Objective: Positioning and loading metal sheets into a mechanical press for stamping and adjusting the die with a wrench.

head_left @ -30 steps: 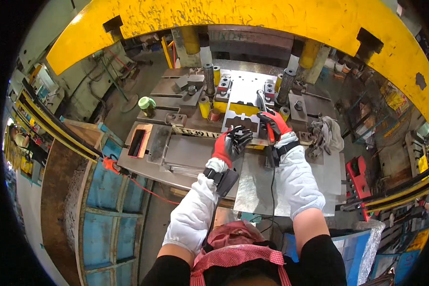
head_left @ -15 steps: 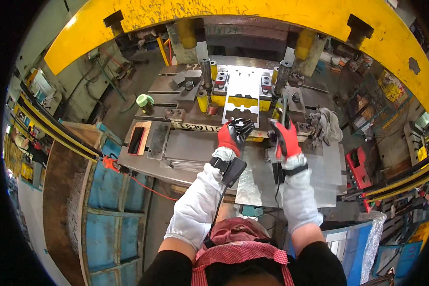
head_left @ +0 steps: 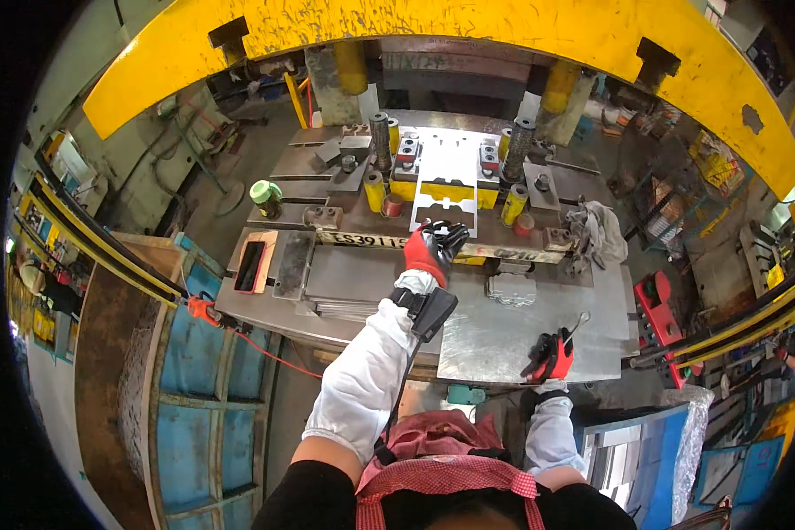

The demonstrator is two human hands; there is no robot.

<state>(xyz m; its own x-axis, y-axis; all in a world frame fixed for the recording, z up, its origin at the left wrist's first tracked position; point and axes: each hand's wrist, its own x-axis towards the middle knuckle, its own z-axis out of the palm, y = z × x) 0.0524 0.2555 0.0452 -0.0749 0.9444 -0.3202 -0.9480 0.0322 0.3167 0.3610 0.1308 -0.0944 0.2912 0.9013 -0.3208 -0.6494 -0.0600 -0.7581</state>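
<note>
My left hand (head_left: 435,250), in a red and black glove, is at the near end of a pale metal strip (head_left: 450,159) with cut-outs. Its fingers look closed at the strip's edge, partly hiding it. The strip lies on the die (head_left: 405,191), between the guide posts. My right hand (head_left: 552,357), gloved alike, is closed around a wrench (head_left: 578,327), whose head sticks out up and to the right. This hand is low over the near right part of a bare metal sheet (head_left: 490,340). White sleeves cover both forearms.
A yellow press beam (head_left: 468,19) arches overhead. Ribbed guide posts (head_left: 519,141) and yellow cylinders (head_left: 514,205) flank the die. A small stack of cut plates (head_left: 511,287), a grey rag (head_left: 599,234), a phone (head_left: 251,267) and a green-lidded bottle (head_left: 266,198) lie around it.
My right hand has moved from the die's right side down toward me, carrying the wrench. The small stack of plates now shows. My left hand has stayed at the strip's near end.
</note>
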